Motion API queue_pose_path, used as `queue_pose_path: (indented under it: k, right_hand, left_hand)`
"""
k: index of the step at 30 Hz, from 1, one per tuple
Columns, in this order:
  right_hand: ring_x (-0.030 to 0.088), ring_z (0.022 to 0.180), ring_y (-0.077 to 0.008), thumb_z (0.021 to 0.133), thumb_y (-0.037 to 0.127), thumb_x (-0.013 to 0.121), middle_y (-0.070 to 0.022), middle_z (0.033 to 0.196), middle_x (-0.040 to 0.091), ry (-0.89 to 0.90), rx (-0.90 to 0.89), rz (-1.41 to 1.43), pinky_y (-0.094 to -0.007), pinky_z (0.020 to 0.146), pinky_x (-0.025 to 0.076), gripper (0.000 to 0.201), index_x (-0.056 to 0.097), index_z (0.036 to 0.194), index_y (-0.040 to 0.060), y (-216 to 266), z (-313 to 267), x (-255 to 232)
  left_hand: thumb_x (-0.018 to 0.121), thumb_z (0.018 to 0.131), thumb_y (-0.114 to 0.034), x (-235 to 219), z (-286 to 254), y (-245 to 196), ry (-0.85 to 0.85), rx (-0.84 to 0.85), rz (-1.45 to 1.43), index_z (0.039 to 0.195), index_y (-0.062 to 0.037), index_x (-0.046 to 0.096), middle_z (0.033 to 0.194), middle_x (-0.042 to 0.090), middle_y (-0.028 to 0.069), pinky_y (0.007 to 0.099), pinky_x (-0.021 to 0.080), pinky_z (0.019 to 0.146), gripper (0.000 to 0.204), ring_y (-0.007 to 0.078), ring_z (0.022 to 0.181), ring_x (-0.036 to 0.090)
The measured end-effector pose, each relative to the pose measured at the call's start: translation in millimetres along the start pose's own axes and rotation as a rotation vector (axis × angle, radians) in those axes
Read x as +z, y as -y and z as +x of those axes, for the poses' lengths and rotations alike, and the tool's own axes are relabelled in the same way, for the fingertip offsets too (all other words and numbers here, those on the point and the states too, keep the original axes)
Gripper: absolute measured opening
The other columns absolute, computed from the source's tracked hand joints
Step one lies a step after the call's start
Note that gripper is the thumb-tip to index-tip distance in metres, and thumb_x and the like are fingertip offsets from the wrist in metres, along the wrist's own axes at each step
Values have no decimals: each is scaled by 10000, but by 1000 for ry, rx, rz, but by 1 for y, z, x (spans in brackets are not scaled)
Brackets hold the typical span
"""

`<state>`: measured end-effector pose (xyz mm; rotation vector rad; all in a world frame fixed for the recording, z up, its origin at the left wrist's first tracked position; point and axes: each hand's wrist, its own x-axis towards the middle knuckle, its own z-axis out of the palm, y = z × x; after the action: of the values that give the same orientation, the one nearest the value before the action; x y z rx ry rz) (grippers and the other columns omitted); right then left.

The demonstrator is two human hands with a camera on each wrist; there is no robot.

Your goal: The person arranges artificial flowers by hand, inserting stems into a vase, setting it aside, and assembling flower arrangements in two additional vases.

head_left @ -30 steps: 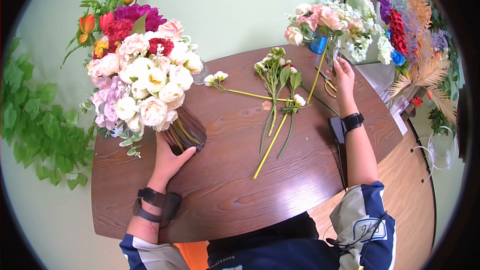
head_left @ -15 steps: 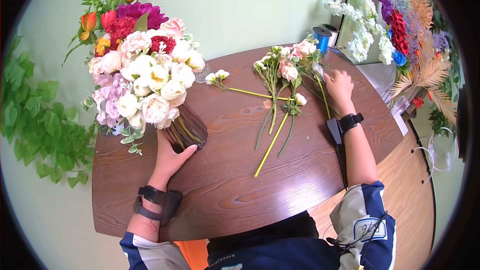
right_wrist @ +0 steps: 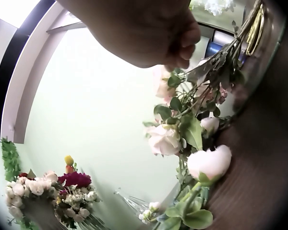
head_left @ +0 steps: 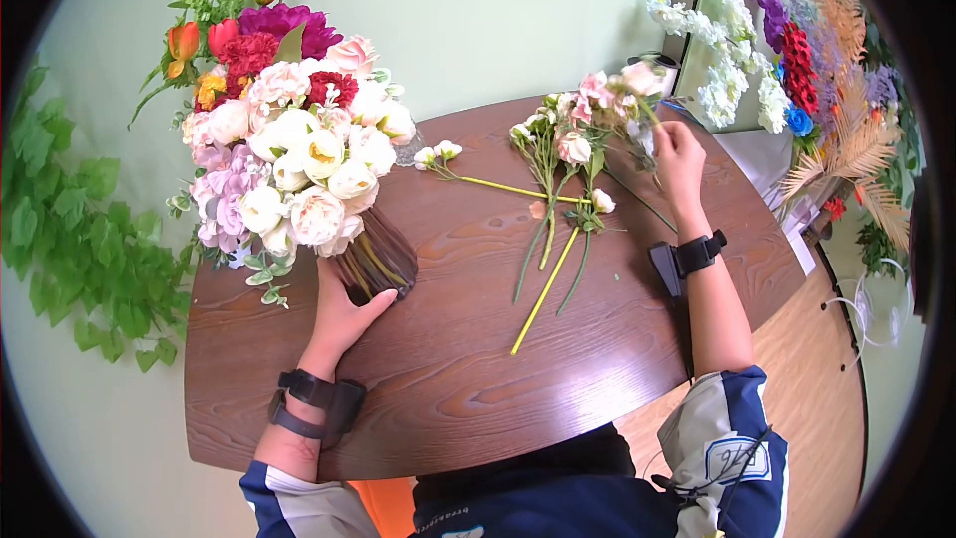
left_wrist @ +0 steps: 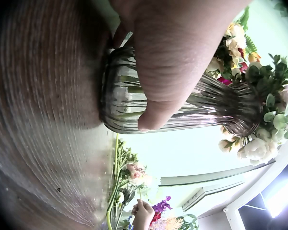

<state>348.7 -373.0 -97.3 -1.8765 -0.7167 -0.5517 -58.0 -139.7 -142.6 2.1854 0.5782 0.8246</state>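
In the head view my left hand [head_left: 344,324] grips the lower part of a ribbed glass vase [head_left: 373,259], which leans under a large mixed bouquet [head_left: 304,154]. The left wrist view shows my thumb across the tinted glass vase [left_wrist: 182,117], with stems inside. At the table's back right, my right hand [head_left: 680,167] has its fingers curled at a thin stem below a blurred pale pink rose [head_left: 642,79]. Pink roses [head_left: 575,147] lie just left of it. In the right wrist view leaves and blooms partly hide the curled fingertips [right_wrist: 183,52].
Several cut stems with white buds [head_left: 602,201] lie across the middle of the table [head_left: 448,309]. A spool [head_left: 665,65] stands behind my right hand. Tall purple, red and peach flowers [head_left: 800,70] stand at the right, and a leafy vine [head_left: 60,229] hangs at the left.
My right hand has brought the pink roses leftward and down beside the cut stems; the pale pink rose now rises at its fingers. My left hand keeps its grip on the vase.
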Motion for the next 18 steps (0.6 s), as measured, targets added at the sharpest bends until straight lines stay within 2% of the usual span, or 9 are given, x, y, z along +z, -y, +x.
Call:
queue_pose_path:
  k: [1, 2, 6, 10, 13, 15, 16, 17, 18]
  right_hand:
    - [548, 563, -116, 875, 125, 590, -54, 629, 598, -109, 79, 154, -266, 541, 435, 140, 602, 832, -7, 2, 0, 0]
    - [460, 565, -29, 912, 139, 552, 16, 605, 528, -135, 77, 271, -210, 513, 381, 151, 596, 858, 5, -1, 2, 1]
    - [435, 532, -35, 938, 145, 511, 22, 584, 496, -251, 24, 371, -203, 489, 358, 158, 583, 877, 18, -7, 0, 5]
    - [424, 522, -32, 949, 160, 496, 21, 579, 493, -203, 54, 448, -203, 480, 350, 180, 579, 872, 19, -21, -1, 12]
    - [398, 471, -35, 964, 175, 463, 22, 565, 479, -108, 64, 519, -205, 430, 318, 220, 574, 856, 18, -31, 3, 13]
    - [355, 410, -45, 972, 180, 436, 34, 544, 444, 303, 520, 578, -210, 376, 269, 241, 554, 839, 18, -28, 3, 7]
    - [299, 364, -55, 978, 180, 412, 50, 518, 380, 365, 634, 743, -212, 338, 224, 219, 521, 859, 32, -26, 3, 6]
    - [299, 364, -55, 978, 180, 412, 50, 518, 380, 367, 633, 746, -212, 338, 224, 219, 521, 859, 32, -23, 4, 3]
    - [283, 362, -54, 982, 175, 399, 54, 511, 353, 476, 652, 1059, -210, 337, 220, 200, 505, 877, 42, -21, 6, 0]
  left_hand:
    - [779, 682, -221, 0, 0, 0, 4, -13, -7, 1387, 34, 129, 1377, 303, 185, 365, 260, 1073, 993, 265, 1284, 324]
    - [779, 682, -221, 0, 0, -1, 6, -13, -7, 1387, 34, 129, 1377, 303, 185, 365, 260, 1073, 993, 265, 1284, 324]
    - [780, 682, -226, -1, 0, -3, 15, -23, 6, 1393, 34, 110, 1385, 292, 186, 365, 255, 1077, 1011, 266, 1292, 314]
    - [779, 683, -238, 0, 0, -2, 10, -14, 25, 1393, 38, 105, 1387, 287, 188, 365, 253, 1078, 1017, 268, 1297, 305]
    - [779, 684, -243, -1, 0, -4, 11, -14, 27, 1393, 36, 105, 1390, 283, 188, 365, 251, 1079, 1017, 268, 1300, 300]
    - [777, 687, -244, -1, 0, -2, 15, -23, 43, 1396, 35, 98, 1391, 282, 188, 365, 249, 1080, 1021, 267, 1301, 297]
    - [776, 689, -244, -2, -1, -1, 22, -27, 60, 1398, 34, 91, 1393, 281, 187, 364, 247, 1081, 1025, 266, 1303, 295]
    - [776, 689, -244, -2, -1, 0, 20, -28, 63, 1398, 34, 91, 1393, 281, 187, 364, 247, 1081, 1025, 266, 1303, 295]
    - [786, 678, -236, 0, -1, 0, -17, 3, 56, 1358, 38, 163, 1336, 329, 186, 368, 300, 1039, 962, 269, 1248, 355]
